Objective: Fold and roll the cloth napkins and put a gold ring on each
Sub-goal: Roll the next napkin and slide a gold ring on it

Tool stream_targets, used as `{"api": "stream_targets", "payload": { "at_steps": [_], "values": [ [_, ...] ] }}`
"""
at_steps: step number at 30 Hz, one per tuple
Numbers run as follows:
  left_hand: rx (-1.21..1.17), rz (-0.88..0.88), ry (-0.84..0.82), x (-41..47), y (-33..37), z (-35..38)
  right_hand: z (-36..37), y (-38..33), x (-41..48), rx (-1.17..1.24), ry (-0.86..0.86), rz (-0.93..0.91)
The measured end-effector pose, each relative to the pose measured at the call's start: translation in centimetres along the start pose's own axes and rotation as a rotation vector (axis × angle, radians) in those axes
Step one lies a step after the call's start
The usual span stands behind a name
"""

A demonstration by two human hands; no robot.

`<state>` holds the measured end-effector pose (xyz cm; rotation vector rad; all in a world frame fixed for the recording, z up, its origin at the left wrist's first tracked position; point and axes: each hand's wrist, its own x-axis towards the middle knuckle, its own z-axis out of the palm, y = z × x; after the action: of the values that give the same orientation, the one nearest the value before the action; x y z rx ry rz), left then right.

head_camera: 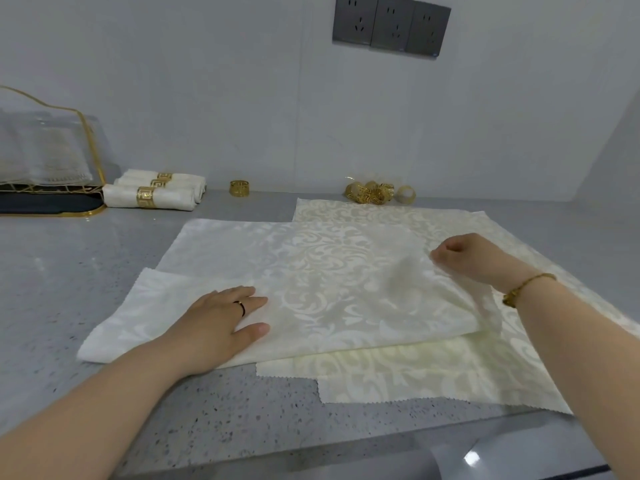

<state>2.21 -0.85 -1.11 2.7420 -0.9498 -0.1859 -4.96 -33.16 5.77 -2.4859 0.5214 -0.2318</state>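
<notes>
A cream damask napkin (325, 282) lies folded on the grey counter, on top of more flat napkins (415, 372). My left hand (221, 320) rests flat on its left part, fingers spread. My right hand (464, 254) pinches the napkin's right edge, which is lifted a little. Three rolled napkins with gold rings (152, 192) lie at the back left. A single gold ring (239, 188) stands by the wall. A pile of gold rings (374, 192) sits at the back, behind the napkins.
A gold-wire rack (69, 150) holding clear items stands on a dark tray (45, 204) at the far left. Wall sockets (391, 26) are above. The counter's front edge (346, 455) runs below my arms.
</notes>
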Motion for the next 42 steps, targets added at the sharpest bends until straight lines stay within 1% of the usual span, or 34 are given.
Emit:
{"api": "stream_targets", "payload": {
  "at_steps": [1, 3, 6, 8, 9, 10, 13, 15, 19, 21, 24, 27, 30, 32, 33, 36, 38, 40, 42],
  "values": [
    [0.006, -0.003, -0.007, 0.0, 0.0, -0.1, 0.6, 0.4, 0.5, 0.004, 0.013, 0.031],
    [0.014, -0.005, -0.011, 0.2, -0.1, 0.0, 1.2, 1.4, 0.8, 0.106, 0.019, 0.096],
    [0.014, -0.002, -0.022, 0.4, -0.3, 0.2, 1.0, 2.7, -0.3, 0.417, 0.013, 0.186],
    [-0.013, -0.010, -0.023, 0.3, -0.3, 0.1, 0.2, 3.1, -1.9, 0.596, 0.010, 0.181],
    [-0.006, -0.018, -0.025, 0.2, -0.3, 0.1, -0.1, 3.7, -2.7, 0.632, -0.008, 0.183],
    [0.010, -0.024, -0.024, 0.1, -0.3, 0.1, -0.3, 4.4, -3.4, 0.599, -0.039, 0.201],
    [0.018, -0.012, 0.023, 0.2, -0.2, 0.3, -0.5, 5.2, -5.4, 0.326, -0.161, 0.280],
    [0.026, -0.011, 0.039, 0.2, -0.1, 0.3, -0.5, 5.5, -5.7, 0.225, -0.131, 0.306],
    [0.023, -0.008, 0.049, 0.2, -0.2, 0.4, -0.3, 5.1, -5.7, 0.257, -0.143, 0.292],
    [0.034, -0.005, 0.057, 0.3, -0.4, 0.5, 0.1, 4.9, -5.5, 0.222, -0.130, 0.291],
    [0.027, -0.004, 0.059, 0.4, -0.3, 0.5, 0.9, 4.5, -4.9, 0.087, -0.081, 0.311],
    [0.032, -0.007, 0.063, 0.3, -0.3, 0.6, 1.6, 3.8, -4.2, -0.125, -0.060, 0.291],
    [0.039, -0.007, 0.073, 0.2, -0.2, 0.6, 1.7, 3.8, -3.8, -0.169, -0.077, 0.254],
    [0.035, -0.005, 0.080, 0.1, -0.2, 0.6, 1.5, 4.0, -4.1, -0.065, -0.025, 0.224],
    [0.036, -0.003, 0.083, 0.1, -0.2, 0.7, 1.2, 4.3, -4.2, 0.034, 0.030, 0.212],
    [0.045, 0.007, 0.091, 0.2, -0.3, 0.7, 0.0, 5.1, -3.8, 0.386, 0.266, 0.208],
    [0.051, 0.020, 0.093, 0.3, -0.3, 0.8, -0.6, 5.1, -2.9, 0.571, 0.344, 0.230],
    [0.059, 0.029, 0.099, 0.3, -0.3, 0.9, -0.4, 5.1, -1.6, 0.611, 0.356, 0.231],
    [0.064, 0.023, 0.102, 0.4, -0.3, 0.9, 0.0, 4.9, -0.6, 0.517, 0.330, 0.217]
  ]
}}
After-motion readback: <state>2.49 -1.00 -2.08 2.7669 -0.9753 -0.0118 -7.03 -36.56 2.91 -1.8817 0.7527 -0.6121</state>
